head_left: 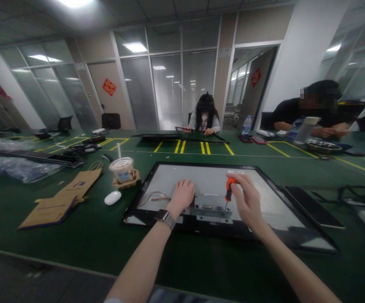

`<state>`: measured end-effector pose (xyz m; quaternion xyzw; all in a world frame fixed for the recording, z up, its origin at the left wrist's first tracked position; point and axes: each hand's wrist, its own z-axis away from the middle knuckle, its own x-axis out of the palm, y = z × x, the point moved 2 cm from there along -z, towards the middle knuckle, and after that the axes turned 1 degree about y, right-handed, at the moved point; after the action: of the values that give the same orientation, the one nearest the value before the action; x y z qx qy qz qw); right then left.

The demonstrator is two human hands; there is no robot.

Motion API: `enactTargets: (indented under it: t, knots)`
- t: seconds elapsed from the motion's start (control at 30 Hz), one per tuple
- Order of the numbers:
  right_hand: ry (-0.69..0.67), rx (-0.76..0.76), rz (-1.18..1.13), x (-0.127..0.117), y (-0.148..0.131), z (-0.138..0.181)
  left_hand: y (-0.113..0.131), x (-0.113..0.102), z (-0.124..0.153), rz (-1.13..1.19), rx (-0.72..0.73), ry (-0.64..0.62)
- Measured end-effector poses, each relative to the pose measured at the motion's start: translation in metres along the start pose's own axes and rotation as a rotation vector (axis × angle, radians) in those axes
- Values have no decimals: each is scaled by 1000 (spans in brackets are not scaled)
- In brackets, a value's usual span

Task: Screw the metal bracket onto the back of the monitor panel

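Note:
A monitor panel (pixel 264 198) lies face down on the green table, its grey metal back framed in black. A small metal board cover (pixel 212 208) sits at its near middle. My left hand (pixel 182 195) rests knuckles-up on the panel beside this cover, fingers curled against it. My right hand (pixel 248 200) is closed round a screwdriver with an orange handle (pixel 229 187), held upright with its tip on the cover. A bundle of thin wires (pixel 152 198) runs across the panel left of my left hand. A watch is on my left wrist.
A white mouse (pixel 112 197), a drink cup with a straw (pixel 123 169) and brown paper bags (pixel 62 198) lie to the left. A black slab (pixel 315 206) and cables lie to the right. One person works on a frame across the table; another sits at far right.

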<state>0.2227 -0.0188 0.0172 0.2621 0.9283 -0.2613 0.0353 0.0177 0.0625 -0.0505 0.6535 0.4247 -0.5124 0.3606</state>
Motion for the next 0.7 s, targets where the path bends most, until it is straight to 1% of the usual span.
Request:
enactTargets:
  t: [0.1,0.23,0.3,0.5,0.57,0.7]
  knots:
    - [-8,5,-26,0,2,1,0,-1,1,3,5,7]
    - [48,-33,36,0,1,-1,0,-2,1,2,8,-1]
    - [53,-37,48,0,0,-2,0,-3,1,3,12,-4]
    - [-43,-11,-11,0,1,0,0,-2,1,-4,3,5]
    - [-30,-19,-3,0,0,0,0,-2,1,-3,11,12]
    - [44,-27,45,0,-2,-2,0,-2,1,0,8,3]
